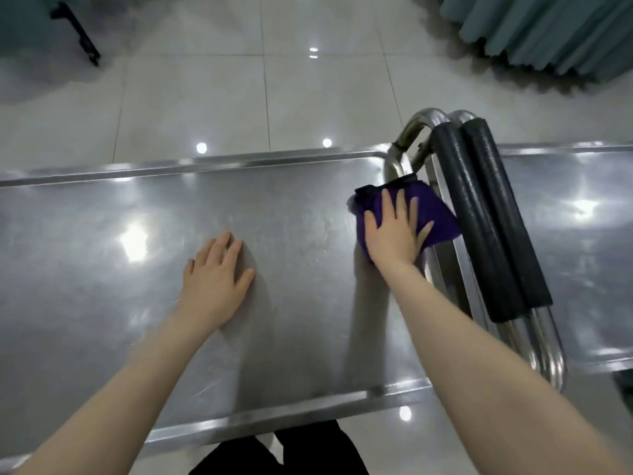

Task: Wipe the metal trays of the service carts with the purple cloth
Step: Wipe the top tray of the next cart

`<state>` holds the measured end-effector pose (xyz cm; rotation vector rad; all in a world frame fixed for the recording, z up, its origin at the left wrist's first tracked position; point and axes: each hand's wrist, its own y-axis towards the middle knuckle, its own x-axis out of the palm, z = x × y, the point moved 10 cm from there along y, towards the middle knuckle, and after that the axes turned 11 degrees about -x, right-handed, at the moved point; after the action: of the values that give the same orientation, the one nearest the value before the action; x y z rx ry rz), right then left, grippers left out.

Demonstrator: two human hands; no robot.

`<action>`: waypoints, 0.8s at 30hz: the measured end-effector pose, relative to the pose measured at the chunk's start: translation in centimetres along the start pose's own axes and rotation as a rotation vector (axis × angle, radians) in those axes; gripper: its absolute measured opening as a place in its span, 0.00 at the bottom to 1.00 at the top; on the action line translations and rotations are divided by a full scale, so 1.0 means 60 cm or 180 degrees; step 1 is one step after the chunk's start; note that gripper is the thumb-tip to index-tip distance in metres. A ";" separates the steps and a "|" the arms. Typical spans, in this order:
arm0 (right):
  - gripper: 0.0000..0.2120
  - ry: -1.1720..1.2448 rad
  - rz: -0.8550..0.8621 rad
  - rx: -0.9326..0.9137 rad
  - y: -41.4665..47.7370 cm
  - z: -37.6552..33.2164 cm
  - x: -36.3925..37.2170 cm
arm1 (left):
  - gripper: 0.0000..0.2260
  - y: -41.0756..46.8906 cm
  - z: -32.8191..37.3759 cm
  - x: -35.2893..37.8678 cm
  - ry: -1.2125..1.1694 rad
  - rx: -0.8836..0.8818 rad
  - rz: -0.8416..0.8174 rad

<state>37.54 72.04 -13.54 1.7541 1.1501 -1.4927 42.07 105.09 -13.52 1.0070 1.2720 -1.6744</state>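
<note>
Metal tray [85, 207] | right hand [394, 231], fingers [387, 204] spread, presses purple cloth [436, 217] at its right edge — left hand [214, 275] flat mid-tray

My right hand [394, 234] covers much of the purple cloth [442, 217]. Left tray [85, 217] runs off left edge; right tray [582, 262] off right.

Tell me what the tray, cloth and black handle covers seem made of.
Tray: likely stainless steel, brushed; bright reflections, fine scratches.
Purple cloth: soft fabric, perhaps microfibre; it bunches under the right hand.
Handle covers: black, matte, wrinkled, probably foam or rubber.
</note>
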 end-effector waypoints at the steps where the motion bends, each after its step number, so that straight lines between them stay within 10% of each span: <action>1: 0.28 0.0070 -0.0054 -0.0044 -0.004 -0.042 0.013 | 0.27 -0.016 -0.008 0.002 -0.0003 0.0041 -0.0030; 8: 0.28 0.0084 -0.0723 -0.1845 -0.119 -0.469 0.140 | 0.28 -0.124 -0.114 0.020 0.0354 0.0169 -0.0060; 12: 0.27 0.0045 -0.0631 -0.2210 -0.148 -0.462 0.139 | 0.31 -0.148 -0.133 0.025 0.0417 0.0341 0.0002; 21: 0.28 0.0128 0.0048 0.0089 -0.143 0.058 0.006 | 0.26 -0.137 -0.120 0.033 0.0236 0.0394 0.0230; 24: 0.29 0.0216 0.0178 0.0790 -0.182 0.069 0.018 | 0.26 -0.159 -0.128 0.045 0.0292 0.0571 0.0197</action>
<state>25.98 74.03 -14.30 1.9983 0.9731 -1.6094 33.27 114.01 -14.07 1.2301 1.1515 -1.7346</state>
